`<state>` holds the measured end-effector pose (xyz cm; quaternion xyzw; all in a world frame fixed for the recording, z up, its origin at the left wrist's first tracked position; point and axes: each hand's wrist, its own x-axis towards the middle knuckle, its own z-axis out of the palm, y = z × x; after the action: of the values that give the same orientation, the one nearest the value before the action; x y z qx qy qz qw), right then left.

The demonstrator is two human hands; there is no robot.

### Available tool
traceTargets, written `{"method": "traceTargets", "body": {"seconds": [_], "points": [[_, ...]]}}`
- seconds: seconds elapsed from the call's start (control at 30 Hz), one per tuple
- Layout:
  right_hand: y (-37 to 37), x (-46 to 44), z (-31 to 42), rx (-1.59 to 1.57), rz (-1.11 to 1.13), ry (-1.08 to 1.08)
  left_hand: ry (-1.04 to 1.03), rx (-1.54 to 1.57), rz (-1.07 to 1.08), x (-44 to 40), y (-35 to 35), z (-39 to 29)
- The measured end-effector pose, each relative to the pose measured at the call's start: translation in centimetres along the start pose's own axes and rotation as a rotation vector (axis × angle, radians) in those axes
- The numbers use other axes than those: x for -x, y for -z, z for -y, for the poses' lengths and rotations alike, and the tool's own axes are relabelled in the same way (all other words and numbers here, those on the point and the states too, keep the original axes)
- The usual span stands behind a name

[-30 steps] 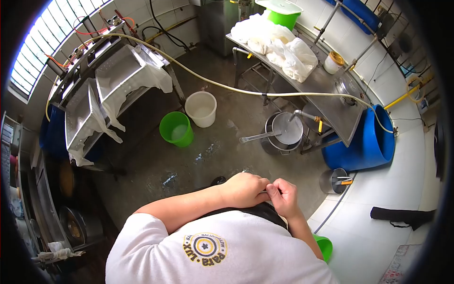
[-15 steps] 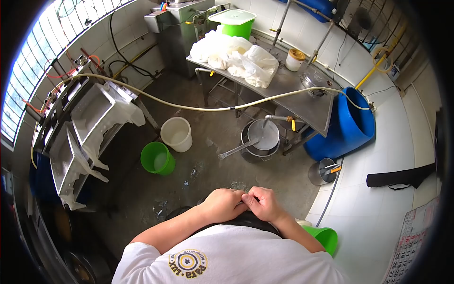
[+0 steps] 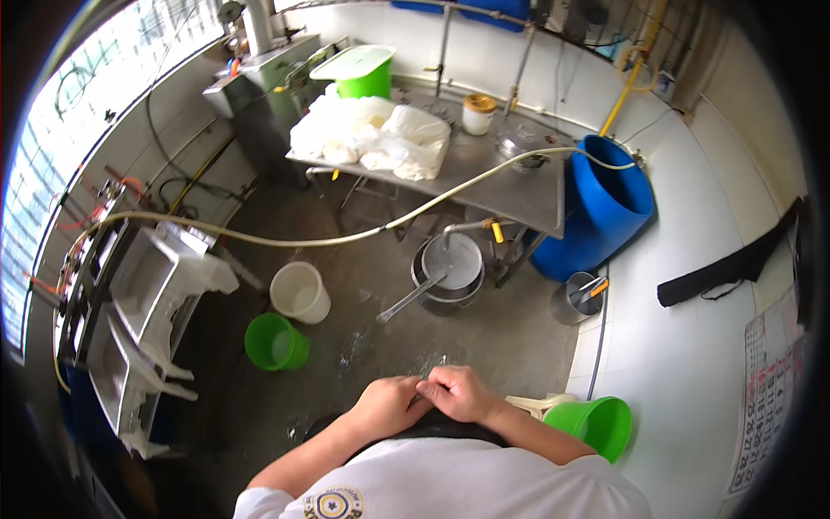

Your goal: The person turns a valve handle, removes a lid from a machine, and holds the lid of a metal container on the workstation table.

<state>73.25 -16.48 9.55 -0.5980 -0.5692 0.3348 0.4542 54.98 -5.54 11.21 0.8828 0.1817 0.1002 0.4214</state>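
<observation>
At bottom centre, I'm seeing the curled left hand (image 3: 389, 405) and right hand (image 3: 461, 394) touching, grip unclear, black cloth (image 3: 451, 427) lying crosswise below.

Pot (image 3: 462, 301) beyond hands (image 3: 393, 406) (image 3: 458, 394), pan (image 3: 456, 258) apparently inside it, bundle (image 3: 372, 134) on table (image 3: 519, 195)
</observation>
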Motion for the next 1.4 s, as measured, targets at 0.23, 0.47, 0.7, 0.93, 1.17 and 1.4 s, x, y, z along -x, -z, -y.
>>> {"method": "traceTargets", "body": {"seconds": [0.23, 0.47, 0.7, 0.93, 1.17, 1.4], "points": [[0.01, 0.17, -0.07, 0.031, 0.008, -0.035, 0.009, 0.021, -0.005, -0.01, -0.24, -0.14], [-0.06, 0.03, -0.15, 0.013, 0.008, 0.000, 0.054, 0.021, 0.020, 0.21, -0.30, -0.03], [-0.05, -0.01, -0.32, 0.033, 0.008, 0.024, 0.037, 0.031, 0.004, 0.22, -0.42, -0.06], [0.06, -0.10, -0.26, 0.021, 0.011, 0.014, 0.047, 0.028, 0.007, 0.10, -0.43, 0.04], [0.22, -0.10, -0.05, 0.029, 0.017, 0.001, 0.067, 0.023, 0.024, -0.04, -0.34, -0.11], [0.21, -0.12, -0.32, 0.041, 0.013, 0.012, 0.038, 0.028, 0.016, -0.09, -0.26, -0.16]]}}
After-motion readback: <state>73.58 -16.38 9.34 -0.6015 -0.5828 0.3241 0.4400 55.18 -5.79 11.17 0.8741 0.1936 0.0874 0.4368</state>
